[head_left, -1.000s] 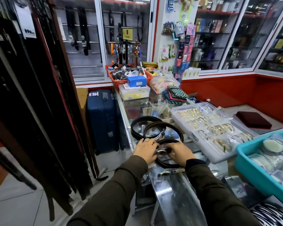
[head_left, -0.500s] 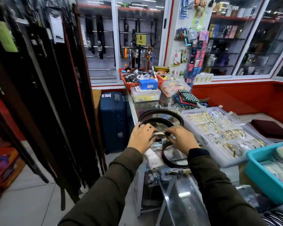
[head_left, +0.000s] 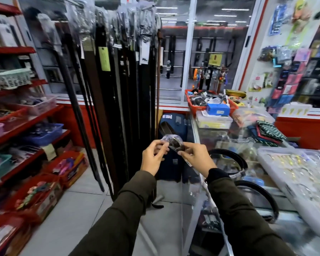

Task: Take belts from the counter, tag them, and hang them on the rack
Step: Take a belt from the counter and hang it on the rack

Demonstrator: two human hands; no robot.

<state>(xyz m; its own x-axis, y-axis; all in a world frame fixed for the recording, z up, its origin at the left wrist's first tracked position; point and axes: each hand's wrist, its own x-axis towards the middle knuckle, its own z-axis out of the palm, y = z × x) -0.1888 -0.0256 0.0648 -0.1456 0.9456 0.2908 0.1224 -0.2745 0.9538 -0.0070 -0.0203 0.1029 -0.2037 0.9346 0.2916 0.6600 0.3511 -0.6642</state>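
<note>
Dark belts [head_left: 118, 93] hang in a dense row on the rack at the left, some with paper tags. In front of them the left hand [head_left: 152, 157] and right hand [head_left: 197, 157] are raised together — each pinching one side of a belt's plastic-wrapped buckle end [head_left: 173, 142], held in the air beside the glass counter [head_left: 194, 130]. Two coiled belts [head_left: 242, 163] lie on the counter, with a clear tray of bangles [head_left: 294, 172] just to their right.
</note>
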